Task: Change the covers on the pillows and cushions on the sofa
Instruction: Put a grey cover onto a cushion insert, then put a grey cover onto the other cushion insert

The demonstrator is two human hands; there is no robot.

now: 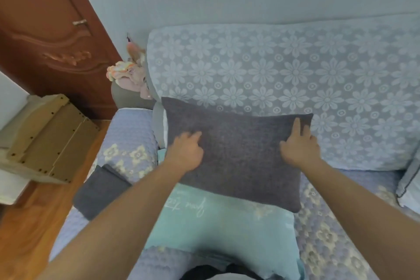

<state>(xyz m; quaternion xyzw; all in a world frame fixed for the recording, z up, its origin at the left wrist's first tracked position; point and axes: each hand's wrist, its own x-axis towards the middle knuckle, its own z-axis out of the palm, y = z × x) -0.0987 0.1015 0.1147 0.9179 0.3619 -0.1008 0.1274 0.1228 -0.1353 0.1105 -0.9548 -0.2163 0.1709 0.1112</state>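
Observation:
A dark grey cushion (236, 154) leans against the sofa's flowered backrest (295, 79), its lower edge over a teal cushion (218, 227) with script lettering that lies on the seat. My left hand (186, 150) rests on the grey cushion's left part with its fingers loosely curled. My right hand (300, 145) presses on the right part, index finger stretched toward the top right corner. A folded dark grey cover (100, 191) hangs over the armrest (127, 143) at the left.
A white cushion (409, 184) pokes in at the right edge. A pink and white cloth bundle (129, 75) sits behind the armrest. A wooden crate-like piece (45, 141) stands on the wood floor at the left, before a brown carved door (45, 29).

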